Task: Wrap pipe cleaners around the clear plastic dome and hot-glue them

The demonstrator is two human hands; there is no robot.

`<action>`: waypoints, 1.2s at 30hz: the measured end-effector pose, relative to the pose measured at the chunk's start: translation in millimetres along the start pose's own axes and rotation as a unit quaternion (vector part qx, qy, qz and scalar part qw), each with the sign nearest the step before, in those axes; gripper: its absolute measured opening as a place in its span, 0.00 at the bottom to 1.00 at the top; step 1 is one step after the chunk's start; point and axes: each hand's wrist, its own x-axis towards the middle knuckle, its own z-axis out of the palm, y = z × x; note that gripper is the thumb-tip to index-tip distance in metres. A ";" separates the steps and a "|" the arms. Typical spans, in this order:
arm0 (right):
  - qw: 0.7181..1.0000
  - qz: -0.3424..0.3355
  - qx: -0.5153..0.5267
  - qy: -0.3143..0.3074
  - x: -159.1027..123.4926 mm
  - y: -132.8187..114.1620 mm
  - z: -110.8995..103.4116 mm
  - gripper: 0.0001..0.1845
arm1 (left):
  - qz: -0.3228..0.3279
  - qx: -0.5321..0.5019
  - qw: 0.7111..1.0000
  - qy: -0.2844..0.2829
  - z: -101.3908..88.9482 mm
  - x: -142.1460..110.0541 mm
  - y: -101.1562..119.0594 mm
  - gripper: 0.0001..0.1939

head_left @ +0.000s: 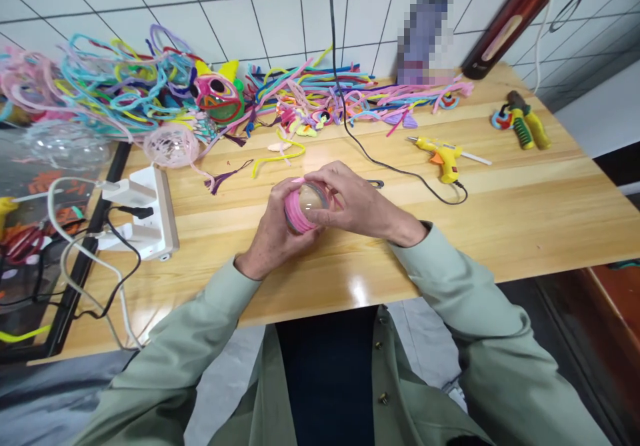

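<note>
Between my hands is a clear round ball (311, 198) with pink pipe cleaner (296, 214) wound around its left side and a greyish band near its right. My left hand (281, 223) is closed about the ball's left side and underside. From the right, my right hand (357, 199) grips it, thumb across the front and fingers over the top; a strand of pink shows by its palm. Just behind my right wrist lies a small dark metal piece (376, 183), partly hidden. A yellow bent pipe cleaner (280, 155) lies beyond the ball.
Pipe cleaners (125, 86) heap along the wall, with a colourful mask-like figure (217, 94) among them. A white power strip (163, 209) stands left. At right are a yellow glue gun (443, 156), its black cord crossing the table, pliers (527, 123) and a red flask (510, 23).
</note>
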 end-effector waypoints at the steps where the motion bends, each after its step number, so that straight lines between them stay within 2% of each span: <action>1: 1.000 0.004 -0.012 0.004 0.2 -0.5 1.0 0.30 | 0.001 0.000 1.000 0.002 0.5 0.0 0.1 0.46; 7: 0.997 0.036 -0.072 0.020 -2.9 -7.7 11.6 0.30 | 0.011 -0.001 1.000 0.017 4.9 -0.6 2.8 0.44; 12: 0.998 0.041 -0.049 0.001 -4.5 -10.4 2.6 0.29 | -0.007 -0.014 1.000 0.010 3.7 -0.4 4.2 0.41; 16: 0.996 0.061 0.061 -0.032 -4.0 -9.0 -13.2 0.28 | -0.080 -0.087 0.993 -0.009 -1.0 -0.7 -0.5 0.44; 19: 0.990 0.084 0.114 -0.029 -4.6 -6.1 -19.5 0.26 | -0.154 -0.154 0.976 -0.015 -4.2 -0.3 -7.7 0.45; 24: 0.982 0.119 0.140 -0.041 -5.8 -2.2 -21.1 0.34 | -0.229 -0.224 0.947 -0.018 -9.3 3.5 -16.8 0.45; 29: 0.986 0.122 0.108 -0.049 -4.3 -4.8 -20.2 0.36 | -0.266 -0.288 0.919 -0.023 -8.5 4.3 -19.5 0.42; 33: 0.993 0.107 0.046 -0.036 -2.7 -9.5 -13.0 0.44 | -0.257 -0.265 0.929 0.007 0.0 -0.1 -26.4 0.45; 36: 0.997 0.074 0.004 -0.017 -2.6 -10.8 -5.5 0.43 | -0.243 -0.240 0.940 0.015 2.0 -1.9 -28.0 0.46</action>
